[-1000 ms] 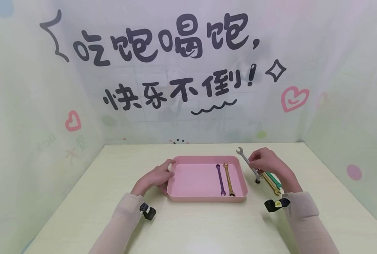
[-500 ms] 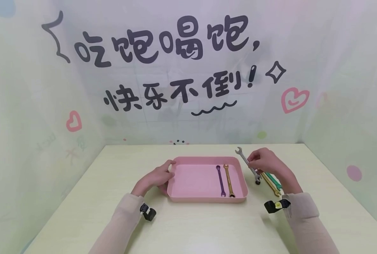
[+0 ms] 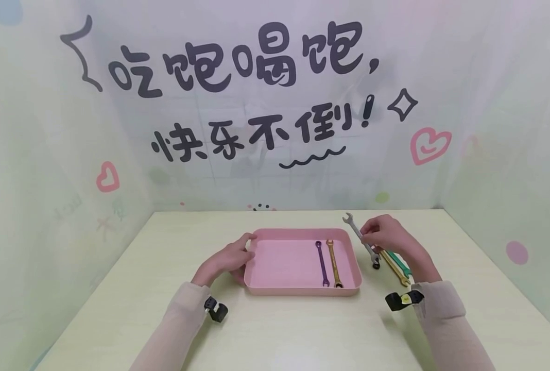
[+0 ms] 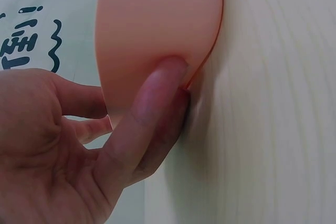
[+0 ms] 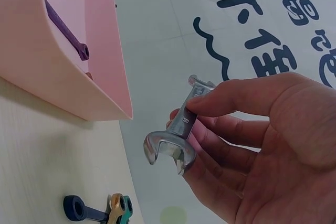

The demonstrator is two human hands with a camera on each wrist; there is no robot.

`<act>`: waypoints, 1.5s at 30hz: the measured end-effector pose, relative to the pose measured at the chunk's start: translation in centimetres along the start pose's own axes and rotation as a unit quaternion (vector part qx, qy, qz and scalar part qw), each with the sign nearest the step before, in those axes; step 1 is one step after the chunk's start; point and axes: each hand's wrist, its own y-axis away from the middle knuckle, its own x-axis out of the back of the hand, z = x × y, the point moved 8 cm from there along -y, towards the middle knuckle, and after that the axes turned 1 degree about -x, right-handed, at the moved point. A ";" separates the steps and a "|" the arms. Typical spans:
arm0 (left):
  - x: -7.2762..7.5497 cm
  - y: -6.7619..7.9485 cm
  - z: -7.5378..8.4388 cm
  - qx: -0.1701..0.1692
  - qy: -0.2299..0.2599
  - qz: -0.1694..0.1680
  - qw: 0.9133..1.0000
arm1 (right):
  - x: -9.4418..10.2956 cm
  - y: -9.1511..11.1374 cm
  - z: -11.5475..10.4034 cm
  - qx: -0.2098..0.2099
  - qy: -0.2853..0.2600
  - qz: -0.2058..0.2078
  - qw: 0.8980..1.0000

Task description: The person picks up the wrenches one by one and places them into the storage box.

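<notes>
My left hand (image 3: 226, 257) grips the left end of a shallow pink tray (image 3: 298, 291). In the left wrist view, the thumb (image 4: 157, 93) presses on the tray's outer wall (image 4: 157, 19) and another finger reaches its lower edge. To the tray's right, my right hand (image 3: 391, 234) pinches a silver double-ended wrench (image 3: 355, 226) by its shank. That wrench slants over the table, with an open jaw toward the right wrist camera. Inside the tray, a purple wrench (image 3: 322, 263) and a gold wrench (image 3: 334, 263) lie side by side at the right end.
Beneath my right hand, a second gold wrench (image 3: 397, 270), a green wrench (image 3: 405, 266) and a dark blue wrench (image 5: 76, 208) lie on the table (image 3: 303, 335). A printed curtain (image 3: 275, 180) hangs behind the table and along both sides.
</notes>
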 end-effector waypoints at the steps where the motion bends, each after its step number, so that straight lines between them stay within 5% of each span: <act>1: 0.0 0.0 0.0 0.000 0.000 -0.001 1.000 | 0.0 0.0 0.0 0.003 0.000 -0.001 1.000; 45: 0.0 -0.1 -0.3 0.005 -0.002 0.002 1.000 | -1.9 0.0 -2.7 0.028 -0.030 0.012 0.999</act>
